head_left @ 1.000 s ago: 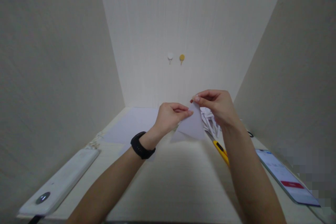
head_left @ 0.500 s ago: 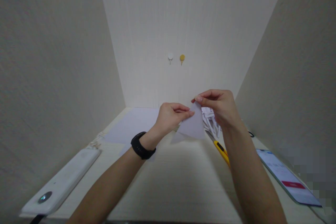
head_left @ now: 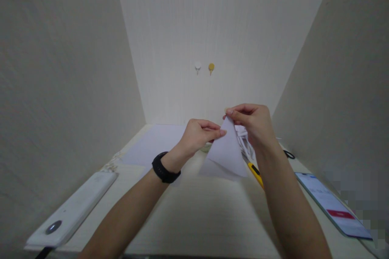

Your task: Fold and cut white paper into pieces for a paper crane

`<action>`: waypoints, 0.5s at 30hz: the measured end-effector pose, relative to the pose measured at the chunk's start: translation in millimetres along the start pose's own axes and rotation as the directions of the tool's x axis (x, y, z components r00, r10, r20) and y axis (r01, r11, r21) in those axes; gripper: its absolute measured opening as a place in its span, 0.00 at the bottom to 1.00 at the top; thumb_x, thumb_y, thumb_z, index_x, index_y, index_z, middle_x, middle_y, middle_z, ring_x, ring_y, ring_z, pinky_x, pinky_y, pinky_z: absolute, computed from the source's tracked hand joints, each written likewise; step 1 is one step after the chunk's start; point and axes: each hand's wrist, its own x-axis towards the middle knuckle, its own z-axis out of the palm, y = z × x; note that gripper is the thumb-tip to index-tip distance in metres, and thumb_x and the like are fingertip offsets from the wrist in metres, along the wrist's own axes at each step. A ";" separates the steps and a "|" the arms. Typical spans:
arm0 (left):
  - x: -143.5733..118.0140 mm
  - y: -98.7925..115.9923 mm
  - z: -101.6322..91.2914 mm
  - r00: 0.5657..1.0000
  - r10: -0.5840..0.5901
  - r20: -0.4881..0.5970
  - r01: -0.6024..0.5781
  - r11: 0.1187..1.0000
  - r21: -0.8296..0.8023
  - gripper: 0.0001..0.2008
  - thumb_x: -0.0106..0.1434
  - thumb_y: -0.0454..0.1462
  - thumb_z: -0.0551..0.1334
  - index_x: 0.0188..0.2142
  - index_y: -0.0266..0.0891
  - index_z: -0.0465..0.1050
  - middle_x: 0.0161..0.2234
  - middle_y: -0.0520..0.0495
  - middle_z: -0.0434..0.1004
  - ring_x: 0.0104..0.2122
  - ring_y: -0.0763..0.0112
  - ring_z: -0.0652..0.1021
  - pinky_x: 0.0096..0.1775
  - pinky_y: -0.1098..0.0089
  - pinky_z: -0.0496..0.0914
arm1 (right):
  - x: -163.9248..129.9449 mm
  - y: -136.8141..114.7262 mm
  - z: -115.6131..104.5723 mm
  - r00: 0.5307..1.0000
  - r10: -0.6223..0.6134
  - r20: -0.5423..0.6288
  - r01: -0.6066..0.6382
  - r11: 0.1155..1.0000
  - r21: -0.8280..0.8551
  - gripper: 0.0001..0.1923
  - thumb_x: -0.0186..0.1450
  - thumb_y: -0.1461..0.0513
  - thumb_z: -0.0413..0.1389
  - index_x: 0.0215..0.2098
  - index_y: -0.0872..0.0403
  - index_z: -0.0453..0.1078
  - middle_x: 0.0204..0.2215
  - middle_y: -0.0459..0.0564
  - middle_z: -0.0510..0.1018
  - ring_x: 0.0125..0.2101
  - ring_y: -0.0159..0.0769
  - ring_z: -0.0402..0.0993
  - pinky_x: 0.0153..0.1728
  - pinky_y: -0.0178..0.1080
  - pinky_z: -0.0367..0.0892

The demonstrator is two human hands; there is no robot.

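Observation:
A folded piece of white paper (head_left: 226, 151) hangs above the table, its lower layers spread apart. My right hand (head_left: 253, 121) pinches its pointed top between thumb and fingertips. On the paper's left edge, a little lower, my left hand (head_left: 200, 135) is closed in a pinch, thumb over the front. A yellow utility knife (head_left: 255, 174) lies just behind the right forearm, which hides part of it. Behind the paper is a pile of white paper strips (head_left: 245, 141), partly covered by the right hand. A greenish round object, perhaps a tape roll (head_left: 206, 148), shows between left hand and paper.
White paper sheets (head_left: 152, 141) lie at the back left. A white power-strip-like box (head_left: 73, 206) sits along the left edge. On the right are a lit phone (head_left: 331, 204) and a black loop, maybe a scissors handle (head_left: 289, 154). Two hooks (head_left: 211, 67) are on the back wall.
The paper has swung to hang lower and its layers show further apart. Both hands keep their pinch and have hardly moved.

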 end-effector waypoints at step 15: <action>-2.1 4.8 -4.5 0.998 0.058 0.019 -0.059 0.998 0.011 0.12 0.45 0.39 0.75 0.28 0.34 0.80 0.23 0.48 0.79 0.22 0.76 0.75 0.27 0.74 0.69 | -4.0 0.9 6.0 0.996 -0.057 -0.064 0.062 0.994 0.086 0.08 0.47 0.59 0.68 0.22 0.55 0.76 0.21 0.50 0.80 0.22 0.35 0.74 0.26 0.38 0.69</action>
